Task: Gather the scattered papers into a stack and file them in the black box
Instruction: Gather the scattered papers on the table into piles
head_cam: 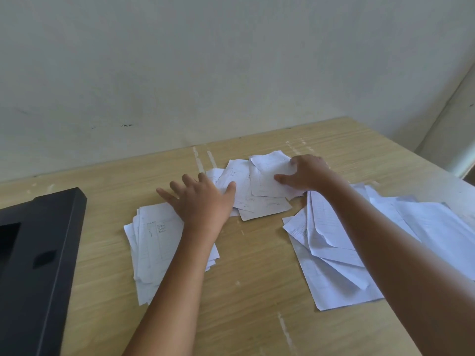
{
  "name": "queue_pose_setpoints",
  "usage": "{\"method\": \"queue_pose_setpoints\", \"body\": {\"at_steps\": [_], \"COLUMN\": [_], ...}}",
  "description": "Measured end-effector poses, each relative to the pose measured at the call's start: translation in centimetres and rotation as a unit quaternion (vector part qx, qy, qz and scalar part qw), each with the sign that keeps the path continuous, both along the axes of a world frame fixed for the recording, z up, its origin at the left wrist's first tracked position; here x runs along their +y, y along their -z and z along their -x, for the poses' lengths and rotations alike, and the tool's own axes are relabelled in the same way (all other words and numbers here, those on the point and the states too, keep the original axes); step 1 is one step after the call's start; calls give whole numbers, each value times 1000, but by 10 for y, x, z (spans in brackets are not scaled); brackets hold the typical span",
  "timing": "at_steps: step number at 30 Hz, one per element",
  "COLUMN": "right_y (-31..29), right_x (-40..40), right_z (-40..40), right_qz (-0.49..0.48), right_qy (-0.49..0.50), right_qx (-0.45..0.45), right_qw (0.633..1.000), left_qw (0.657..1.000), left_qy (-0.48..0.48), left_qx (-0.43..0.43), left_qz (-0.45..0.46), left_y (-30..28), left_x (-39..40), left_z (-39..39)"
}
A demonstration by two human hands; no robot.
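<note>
While papers (259, 191) scattered, black box (38, 253) contents unclear.

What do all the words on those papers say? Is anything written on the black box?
No text here can be read.
Left pile: a ruled form with handwriting, too blurred to read.
Middle papers: faint scribbles, too small to read.
Right pile: a printed table with a heading at one corner, too blurred to read.
Black box: no writing shows.
</note>
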State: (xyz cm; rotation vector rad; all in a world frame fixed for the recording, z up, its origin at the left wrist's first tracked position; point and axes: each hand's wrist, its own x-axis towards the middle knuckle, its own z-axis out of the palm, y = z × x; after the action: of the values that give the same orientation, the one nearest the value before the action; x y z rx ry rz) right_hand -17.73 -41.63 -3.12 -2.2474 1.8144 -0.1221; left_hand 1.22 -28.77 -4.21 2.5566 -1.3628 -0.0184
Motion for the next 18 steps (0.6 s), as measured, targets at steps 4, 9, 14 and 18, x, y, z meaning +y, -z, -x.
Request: {"method": "queue_pose_setpoints", "body": {"at_steps": [4, 9, 14, 18], "right_y": [-6, -20, -25, -29], "right_x": [12, 32, 46, 58], "right_z": [-12, -30, -33, -24], "right_qz": [44, 7, -21, 9], "right_qy": [10, 47, 61, 82], "right_qx": [-25, -123, -184, -191], "right_qw": [999, 991, 981, 978], "left_qw": [1000, 993, 979, 984], "left_qy": [15, 51, 56, 50], "left_qx": [18, 95, 190, 164], "left_qz": [0, 39, 45, 41], "left_y": [-6, -8, -17, -21], "left_x": [-5, -10, -12, -3], "left_z": [6, -3, -15, -15]}}
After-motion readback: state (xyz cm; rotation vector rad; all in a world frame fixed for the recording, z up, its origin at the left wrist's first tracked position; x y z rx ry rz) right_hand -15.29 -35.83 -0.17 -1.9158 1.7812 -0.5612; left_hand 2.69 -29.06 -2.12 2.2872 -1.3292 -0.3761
